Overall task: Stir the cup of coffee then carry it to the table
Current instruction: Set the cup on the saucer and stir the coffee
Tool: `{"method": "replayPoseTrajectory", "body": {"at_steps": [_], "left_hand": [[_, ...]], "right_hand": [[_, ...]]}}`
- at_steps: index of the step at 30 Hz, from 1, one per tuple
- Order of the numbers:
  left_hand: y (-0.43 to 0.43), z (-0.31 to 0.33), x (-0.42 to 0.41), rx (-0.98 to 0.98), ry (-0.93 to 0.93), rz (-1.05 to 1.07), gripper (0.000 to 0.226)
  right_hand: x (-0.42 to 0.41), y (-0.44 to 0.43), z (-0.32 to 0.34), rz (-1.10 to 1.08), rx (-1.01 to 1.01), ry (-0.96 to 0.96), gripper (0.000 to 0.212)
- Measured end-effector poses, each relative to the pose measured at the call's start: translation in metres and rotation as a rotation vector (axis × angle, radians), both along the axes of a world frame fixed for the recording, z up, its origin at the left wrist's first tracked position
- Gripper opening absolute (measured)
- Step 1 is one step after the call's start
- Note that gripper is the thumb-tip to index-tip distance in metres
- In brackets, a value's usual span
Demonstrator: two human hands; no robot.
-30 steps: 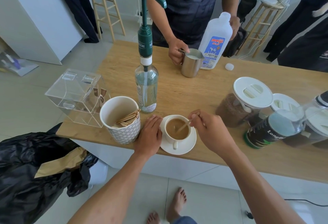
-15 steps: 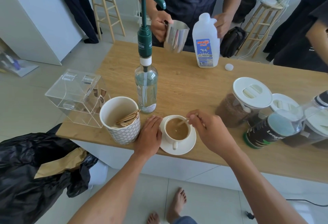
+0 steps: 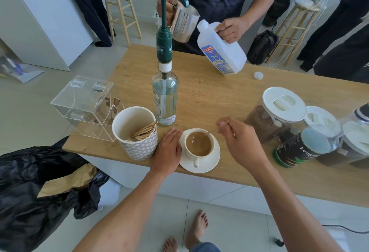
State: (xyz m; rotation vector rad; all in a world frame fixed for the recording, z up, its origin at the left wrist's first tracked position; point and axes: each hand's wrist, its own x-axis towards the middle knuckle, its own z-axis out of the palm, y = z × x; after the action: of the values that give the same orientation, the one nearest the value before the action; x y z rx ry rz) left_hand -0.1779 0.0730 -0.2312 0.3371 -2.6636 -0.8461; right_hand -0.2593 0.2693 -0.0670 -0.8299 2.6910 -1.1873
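Right hand (image 3: 237,139) pinch grip on stirrer (image 3: 209,131); left hand (image 3: 168,151) flat against saucer (image 3: 213,161).

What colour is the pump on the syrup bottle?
Dark green; the pump shows clearly in the head view, above the clear bottle.

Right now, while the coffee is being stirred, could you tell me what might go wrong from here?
The coffee cup is quite full, so the stick in the right hand could slop coffee onto the saucer. The saucer sits near the counter edge, with only the left hand steadying it, so a nudge might tip it off. When it is lifted, the syrup bottle and stick holder stand close enough to bump.
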Motion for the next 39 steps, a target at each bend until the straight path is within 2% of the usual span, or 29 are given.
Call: {"method": "replayPoseTrajectory", "body": {"at_steps": [3,7,11,14,19,22,27,31,34,39], "left_hand": [[0.001,0.000,0.000,0.002,0.000,0.005,0.040],[0.000,0.000,0.001,0.007,-0.007,0.006,0.041],[0.001,0.001,0.001,0.018,-0.016,0.003,0.041],[0.000,0.001,0.001,0.019,-0.024,0.006,0.041],[0.001,0.002,0.002,0.033,-0.024,0.008,0.041],[0.001,0.003,0.002,0.025,-0.025,0.004,0.041],[0.001,0.003,0.002,0.030,-0.028,0.004,0.041],[0.001,0.004,0.002,0.024,-0.024,0.008,0.041],[0.001,0.005,0.002,0.019,-0.020,0.006,0.041],[0.002,0.007,0.002,0.043,-0.018,0.000,0.041]], "right_hand": [[0.004,0.000,-0.001,0.044,0.052,-0.056,0.021],[0.001,0.004,-0.003,-0.048,0.066,0.046,0.022],[0.007,0.002,-0.004,0.026,0.042,-0.072,0.023],[0.002,0.006,-0.006,-0.051,0.057,0.008,0.023],[0.005,0.004,-0.007,0.015,0.051,-0.066,0.021],[0.000,0.006,-0.006,-0.050,0.053,0.009,0.022],[0.007,0.004,-0.006,0.072,0.033,-0.109,0.020],[-0.001,0.009,-0.006,-0.012,0.063,-0.042,0.021],[-0.002,0.005,-0.002,0.019,0.051,0.014,0.022],[0.002,0.005,-0.003,0.109,0.090,-0.073,0.024]]}}
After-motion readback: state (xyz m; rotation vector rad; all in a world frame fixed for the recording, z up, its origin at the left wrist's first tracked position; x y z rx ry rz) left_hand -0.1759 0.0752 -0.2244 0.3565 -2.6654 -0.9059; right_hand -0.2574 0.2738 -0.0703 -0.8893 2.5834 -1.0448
